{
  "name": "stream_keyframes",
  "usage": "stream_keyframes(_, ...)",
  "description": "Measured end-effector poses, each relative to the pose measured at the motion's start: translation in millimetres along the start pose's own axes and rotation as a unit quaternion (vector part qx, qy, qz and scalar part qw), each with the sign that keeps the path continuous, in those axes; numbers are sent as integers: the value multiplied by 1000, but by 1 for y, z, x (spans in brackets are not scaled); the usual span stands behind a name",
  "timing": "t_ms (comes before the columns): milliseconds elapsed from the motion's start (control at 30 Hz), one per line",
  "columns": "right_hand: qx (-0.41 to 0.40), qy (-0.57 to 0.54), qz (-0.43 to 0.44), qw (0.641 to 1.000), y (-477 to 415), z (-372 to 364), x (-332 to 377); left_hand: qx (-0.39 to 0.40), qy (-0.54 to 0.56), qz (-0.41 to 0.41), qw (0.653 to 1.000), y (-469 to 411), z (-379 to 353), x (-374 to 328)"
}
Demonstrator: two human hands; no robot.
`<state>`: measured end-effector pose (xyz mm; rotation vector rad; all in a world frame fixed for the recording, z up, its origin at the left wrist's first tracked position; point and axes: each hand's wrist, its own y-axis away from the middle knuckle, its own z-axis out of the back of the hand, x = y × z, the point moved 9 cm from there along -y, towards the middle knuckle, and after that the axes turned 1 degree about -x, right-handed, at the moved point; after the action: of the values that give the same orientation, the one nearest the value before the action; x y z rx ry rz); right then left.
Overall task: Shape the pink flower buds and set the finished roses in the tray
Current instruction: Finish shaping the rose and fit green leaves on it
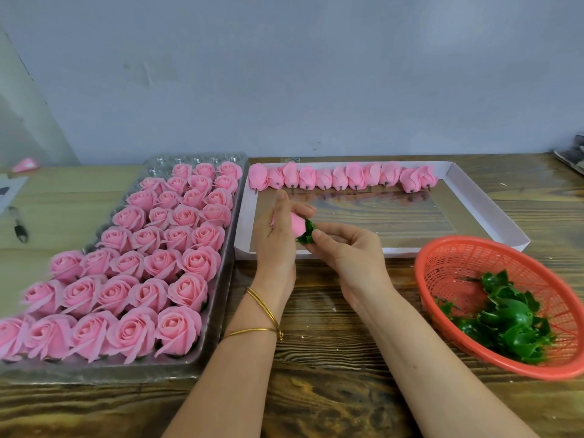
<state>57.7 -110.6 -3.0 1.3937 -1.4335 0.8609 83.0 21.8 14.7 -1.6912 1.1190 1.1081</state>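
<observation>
- The left hand (274,230) curls around a pink bud (297,225), above the white box's (493,213) near-left corner.
- The right hand (343,248) pinches its green calyx (306,233).
- Finished roses (132,260) fill the clear tray (218,298).

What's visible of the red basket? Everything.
The red basket is a round, shallow bowl of orange-red plastic mesh with a solid rim. It sits on the wooden table at the right, in front of the near right corner of the white tray; contact there cannot be told. Green calyx pieces heap in its near side; the far side is bare mesh. The frame cuts off its right edge.
</observation>
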Motion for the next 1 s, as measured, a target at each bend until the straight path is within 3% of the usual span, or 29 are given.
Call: stream_keyframes(1000,1,-7,17,1000,3,-2,2,7,-21,-57,998,7,-5,-12)
